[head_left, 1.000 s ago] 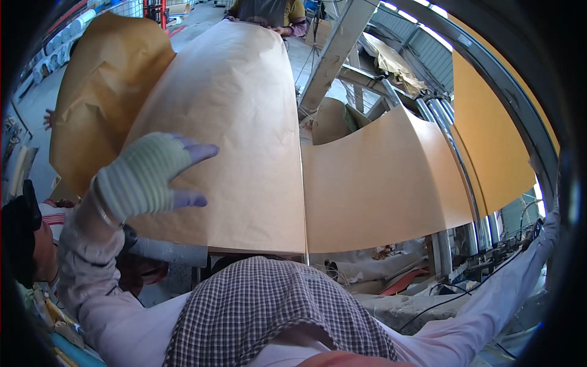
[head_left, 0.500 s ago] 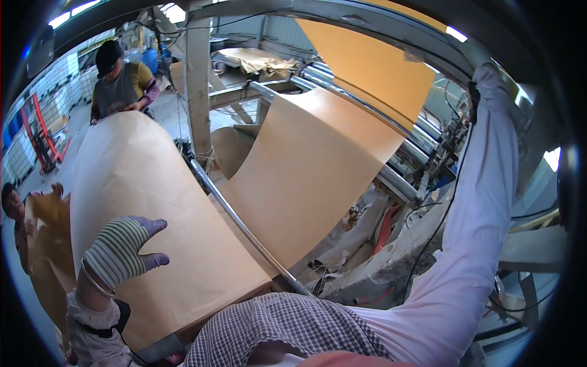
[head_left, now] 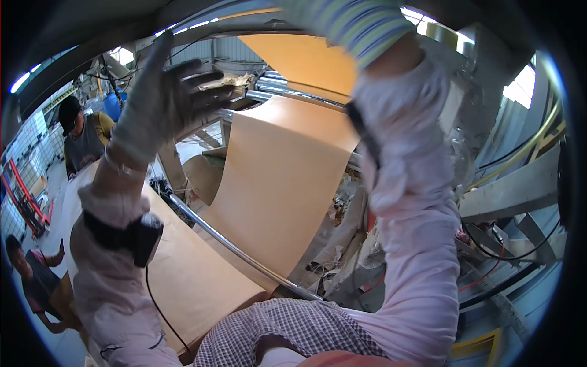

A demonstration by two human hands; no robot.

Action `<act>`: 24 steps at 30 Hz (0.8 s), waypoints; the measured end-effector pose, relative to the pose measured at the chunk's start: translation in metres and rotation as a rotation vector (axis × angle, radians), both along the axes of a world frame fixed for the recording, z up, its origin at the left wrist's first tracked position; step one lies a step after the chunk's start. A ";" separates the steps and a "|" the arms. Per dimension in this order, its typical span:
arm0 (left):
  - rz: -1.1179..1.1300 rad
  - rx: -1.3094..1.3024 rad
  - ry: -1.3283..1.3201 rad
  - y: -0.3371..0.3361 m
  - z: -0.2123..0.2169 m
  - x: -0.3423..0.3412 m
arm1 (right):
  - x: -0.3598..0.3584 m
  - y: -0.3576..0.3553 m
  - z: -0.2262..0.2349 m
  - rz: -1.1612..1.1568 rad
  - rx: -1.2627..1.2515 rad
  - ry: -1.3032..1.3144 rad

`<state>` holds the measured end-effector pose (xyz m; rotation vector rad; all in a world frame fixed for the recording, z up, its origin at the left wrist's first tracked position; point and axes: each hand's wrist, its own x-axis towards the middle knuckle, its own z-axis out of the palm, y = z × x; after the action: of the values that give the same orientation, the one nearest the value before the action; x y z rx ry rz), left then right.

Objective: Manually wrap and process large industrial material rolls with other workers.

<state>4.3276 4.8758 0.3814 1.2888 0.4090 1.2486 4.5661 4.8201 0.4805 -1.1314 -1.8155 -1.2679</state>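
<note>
My left hand (head_left: 160, 101), in a work glove, is raised at the upper left with its fingers spread and nothing in them. Dark fingertips reach toward the far rollers. Up at the top edge is my right hand (head_left: 351, 24) in a striped knit glove; its fingers are blurred and partly cut off, so I cannot tell their state. Beyond both hands a wide sheet of brown paper (head_left: 275, 177) hangs down from the metal rollers (head_left: 260, 96). Below my left forearm more brown paper (head_left: 189, 275) lies over a broad surface. A yellow-orange sheet (head_left: 306, 64) slants above the rollers.
A long metal bar (head_left: 226, 241) crosses in front of me. Two people work at the left, one in a dark cap (head_left: 82, 131), one lower down (head_left: 40, 278). Behind them stand a red hand truck (head_left: 27, 196) and a blue barrel (head_left: 112, 106). Machine frame parts (head_left: 513, 189) crowd the right.
My left hand has risen from above the near paper to the upper left. My right arm has swung inward from the upper right to the top middle. The view has shifted right.
</note>
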 end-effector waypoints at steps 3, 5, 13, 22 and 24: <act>-0.148 0.084 -0.287 0.012 0.038 -0.003 | -0.034 -0.039 -0.039 0.146 -0.046 -0.094; -0.186 0.065 -0.385 0.013 0.037 -0.021 | -0.039 -0.049 -0.044 0.404 -0.222 -0.059; -0.107 -0.130 -0.389 -0.056 -0.014 -0.100 | -0.101 0.071 -0.059 1.428 -0.558 0.629; 0.075 -0.157 -0.202 -0.221 -0.052 -0.134 | -0.284 0.211 -0.112 1.721 -1.759 1.161; 0.019 -0.200 -0.060 -0.257 -0.062 -0.142 | -0.333 0.220 -0.125 1.992 -1.664 0.985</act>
<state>4.1857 4.6184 0.3192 1.0773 0.4907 1.2265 4.2327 5.0405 0.3552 0.1307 -1.5328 1.7741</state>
